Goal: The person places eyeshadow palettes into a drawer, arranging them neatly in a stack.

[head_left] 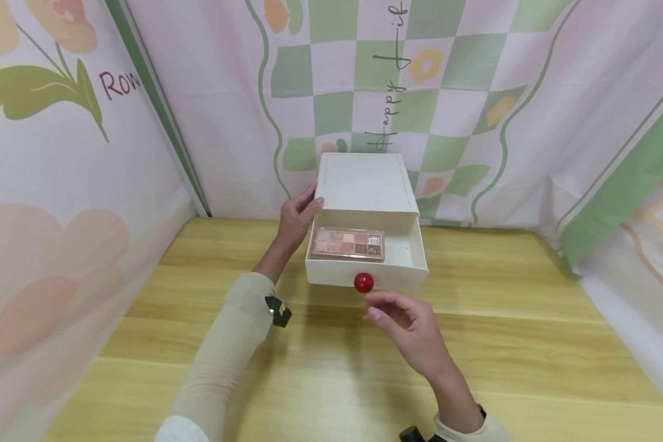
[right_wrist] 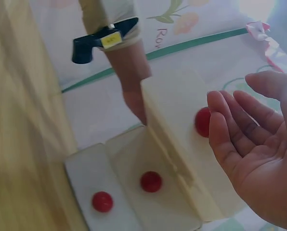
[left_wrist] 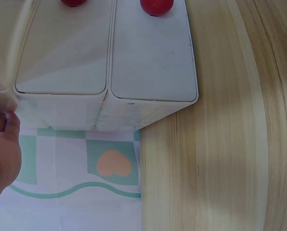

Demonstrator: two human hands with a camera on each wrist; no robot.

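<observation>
A white drawer cabinet (head_left: 366,181) stands on the table with its top drawer (head_left: 331,272) pulled out. Inside that drawer, on its left side, lies an eyeshadow palette (head_left: 347,244) with a clear lid and rows of pink and brown pans. My left hand (head_left: 297,221) rests against the cabinet's left side, thumb by the top front edge. Just in front of the drawer's red knob (head_left: 363,283) is my right hand (head_left: 411,334), its fingers loosely bent and holding nothing. In the right wrist view a gap shows between thumb and fingers (right_wrist: 225,139).
Two lower drawers below have red knobs (right_wrist: 150,181) and are closed. The wooden table (head_left: 503,344) spreads to both sides. Behind the cabinet hangs a patterned curtain (head_left: 331,67), with further cloth at the left and right.
</observation>
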